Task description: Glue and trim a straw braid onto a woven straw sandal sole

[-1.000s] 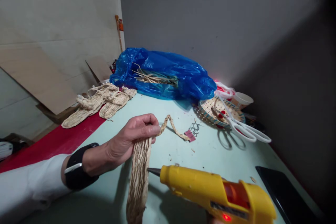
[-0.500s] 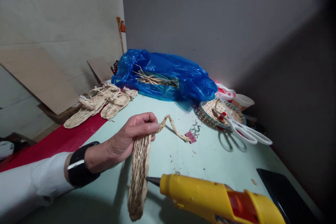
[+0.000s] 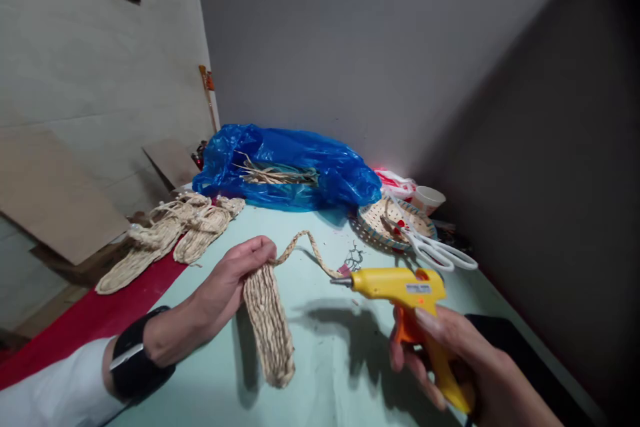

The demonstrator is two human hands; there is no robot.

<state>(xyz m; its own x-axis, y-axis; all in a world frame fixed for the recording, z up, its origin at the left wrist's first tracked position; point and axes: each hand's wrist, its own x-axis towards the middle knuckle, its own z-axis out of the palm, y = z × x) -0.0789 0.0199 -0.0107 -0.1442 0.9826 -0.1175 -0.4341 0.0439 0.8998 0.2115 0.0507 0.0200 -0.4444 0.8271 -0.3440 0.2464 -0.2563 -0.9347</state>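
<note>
Pinched at its upper end by my left hand, a flat oblong straw sole of coiled braid hangs tilted over the table. From that end a loose straw braid bends up and runs right to a dark red binder clip, which the nozzle partly covers. My right hand is wrapped round the handle of a yellow glue gun, fingers at its orange trigger. The metal nozzle points left, apart from the sole.
Straw sandals lie on a red cloth at the left. Behind is a blue plastic bag of straw. A woven basket with white scissors stands right, near a cup. A black flat object lies behind my right hand.
The glue gun has moved back from the sole's edge and farther over the table; my right hand now shows on it. The sole's lower end has swung right. The view has shifted.
</note>
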